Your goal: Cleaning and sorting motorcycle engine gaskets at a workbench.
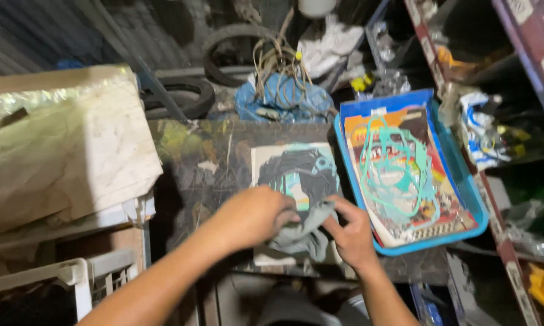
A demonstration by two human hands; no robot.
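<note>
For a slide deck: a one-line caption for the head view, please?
Both hands, left hand and right hand, grip a grey cloth beside a blue tray.

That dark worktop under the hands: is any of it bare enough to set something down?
Yes: the worktop is bare between the pale wrapped slab and the card of gaskets. Crowded: the blue tray is full, and both hands, left and right, work a grey rag at the front.

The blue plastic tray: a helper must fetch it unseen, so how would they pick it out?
Right of the dark worktop, beside the metal shelving, sits the blue plastic tray. It alone holds colourful printed sheets topped with thin teal gaskets.
</note>
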